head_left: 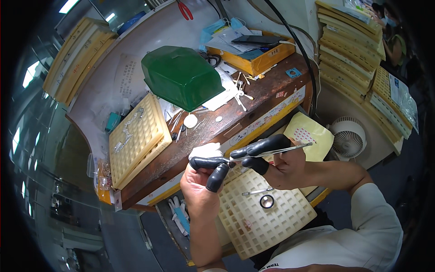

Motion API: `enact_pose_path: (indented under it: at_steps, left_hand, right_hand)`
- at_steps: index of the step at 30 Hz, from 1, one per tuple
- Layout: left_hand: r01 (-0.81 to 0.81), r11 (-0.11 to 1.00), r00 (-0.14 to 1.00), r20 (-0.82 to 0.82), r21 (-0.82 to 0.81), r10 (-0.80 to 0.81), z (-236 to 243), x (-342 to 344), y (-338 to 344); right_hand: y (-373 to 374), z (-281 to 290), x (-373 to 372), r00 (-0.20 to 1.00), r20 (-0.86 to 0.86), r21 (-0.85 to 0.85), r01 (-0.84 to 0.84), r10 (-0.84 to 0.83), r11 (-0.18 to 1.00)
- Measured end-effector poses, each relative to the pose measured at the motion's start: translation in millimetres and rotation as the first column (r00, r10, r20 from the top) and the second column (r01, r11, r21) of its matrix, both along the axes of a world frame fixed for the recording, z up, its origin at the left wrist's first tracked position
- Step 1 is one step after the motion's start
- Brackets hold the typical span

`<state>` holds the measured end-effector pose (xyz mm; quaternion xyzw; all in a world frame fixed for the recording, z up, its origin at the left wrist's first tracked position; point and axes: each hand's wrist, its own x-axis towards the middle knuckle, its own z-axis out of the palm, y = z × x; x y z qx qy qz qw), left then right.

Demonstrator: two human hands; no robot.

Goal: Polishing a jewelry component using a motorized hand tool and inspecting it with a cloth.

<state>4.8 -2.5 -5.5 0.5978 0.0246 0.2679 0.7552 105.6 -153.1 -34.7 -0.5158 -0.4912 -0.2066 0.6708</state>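
Note:
My left hand (204,181), with black finger covers, is closed in a pinch on a tiny metal piece (229,164), its detail too small to make out; white cloth (205,149) shows behind these fingers. My right hand (281,165), also with black finger covers, grips steel tweezers (297,146) whose tips meet the piece at the left fingertips. Below both hands lies a cream gridded tray (253,226) in a pulled-out drawer, bearing a black-rimmed round loupe (267,202) and a slim metal item (256,191). A yellow sheet (316,133) with red marks lies behind my right hand.
The wooden bench (244,122) holds a green plastic cover (181,77), swabs, an orange box (253,63) and a tray with a chain (138,149). Stacked trays (344,59) and a white fan (348,138) are at the right. Another person (394,52) is at the far top right.

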Motion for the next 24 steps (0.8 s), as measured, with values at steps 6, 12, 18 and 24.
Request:
enact_pose_path:
  at_steps: [6,12,18,24]
  left_hand:
    - [0.02,1.0,1.0,-0.002,-0.02,-0.02,-1,-3,2]
    - [-0.002,1.0,1.0,-0.021,-0.003,0.002,-1,-4,-1]
    - [0.007,0.999,1.0,-0.004,-0.034,-0.007,-2,-4,-2]
    - [-0.005,1.0,1.0,-0.008,-0.002,0.005,-2,-3,-2]
  right_hand:
    - [-11,5,-5,0.999,0.051,-0.101,0.014,-0.009,0.995]
    - [-1,-12,2,0.992,0.112,-0.008,-0.066,0.066,0.998]
    - [-2,-15,-2,0.992,0.124,-0.006,-0.038,0.038,0.999]
    - [-1,-16,-4,0.997,0.055,0.021,-0.052,0.05,0.998]
